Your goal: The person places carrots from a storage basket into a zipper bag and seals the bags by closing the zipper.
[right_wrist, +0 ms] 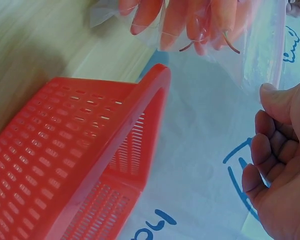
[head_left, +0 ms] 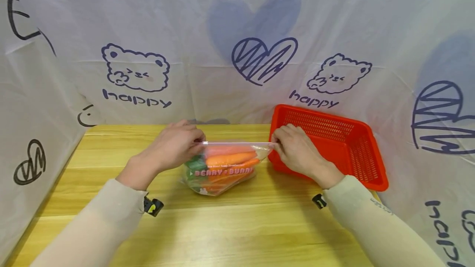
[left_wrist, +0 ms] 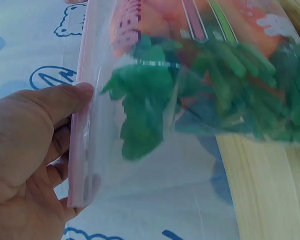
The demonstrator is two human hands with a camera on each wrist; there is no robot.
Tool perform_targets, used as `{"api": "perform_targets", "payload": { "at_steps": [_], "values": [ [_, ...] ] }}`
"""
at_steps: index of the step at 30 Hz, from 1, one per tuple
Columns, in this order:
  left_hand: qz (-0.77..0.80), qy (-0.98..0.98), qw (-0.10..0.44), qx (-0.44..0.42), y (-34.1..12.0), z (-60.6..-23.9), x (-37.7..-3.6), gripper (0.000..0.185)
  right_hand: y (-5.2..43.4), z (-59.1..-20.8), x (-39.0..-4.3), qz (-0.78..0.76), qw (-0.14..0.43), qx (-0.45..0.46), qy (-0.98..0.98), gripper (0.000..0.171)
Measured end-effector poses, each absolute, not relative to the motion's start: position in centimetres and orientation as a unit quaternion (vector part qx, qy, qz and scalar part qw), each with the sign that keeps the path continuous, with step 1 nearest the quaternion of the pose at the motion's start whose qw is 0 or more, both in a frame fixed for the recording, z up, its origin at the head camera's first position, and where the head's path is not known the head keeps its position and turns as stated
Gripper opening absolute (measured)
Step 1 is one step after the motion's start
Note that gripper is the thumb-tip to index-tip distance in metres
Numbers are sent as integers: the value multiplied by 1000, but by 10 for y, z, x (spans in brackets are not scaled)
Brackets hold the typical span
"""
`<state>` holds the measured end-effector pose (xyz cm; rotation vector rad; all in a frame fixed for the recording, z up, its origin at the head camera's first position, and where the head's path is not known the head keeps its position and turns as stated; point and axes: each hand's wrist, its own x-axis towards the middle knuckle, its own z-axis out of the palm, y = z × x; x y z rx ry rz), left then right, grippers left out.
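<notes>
A clear zip bag (head_left: 222, 178) with pink lettering hangs between both hands, its pink zip strip (left_wrist: 82, 125) stretched along the top. Inside lie several orange carrots (head_left: 231, 159) with green leafy tops (left_wrist: 145, 95) toward the left. My left hand (head_left: 177, 141) pinches the left end of the strip, thumb on the near face and fingers behind. At the other corner, my right hand (head_left: 297, 147) pinches the strip's end between thumb and curled forefinger. In the right wrist view the carrots' thin root tips point toward this side.
A red perforated plastic basket (head_left: 371, 151) stands at the table's right, just beyond my right hand. The yellow wood-grain table (head_left: 237, 226) meets a white cloth (head_left: 200, 24) with printed bears and hearts, which surrounds it at the back and sides.
</notes>
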<state>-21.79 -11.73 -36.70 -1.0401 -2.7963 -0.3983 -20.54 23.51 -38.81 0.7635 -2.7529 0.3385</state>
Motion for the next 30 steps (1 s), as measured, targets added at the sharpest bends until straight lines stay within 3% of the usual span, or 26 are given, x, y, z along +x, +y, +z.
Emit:
{"api": "perform_targets", "payload": {
  "at_steps": [20, 24, 30],
  "values": [
    [-125, -945, 62, -296, -173, -356, -203, 8, 238, -385, -205, 128, 133, 249, -951, 11],
    [-146, -947, 61, -278, -177, -353, -199, 9, 235, -382, -202, 154, 135, 249, -947, 17],
    [-174, -944, 78, -269, -181, -350, -192, 10, 231, -378, -194, 226, 131, 215, -941, 11]
  ]
}}
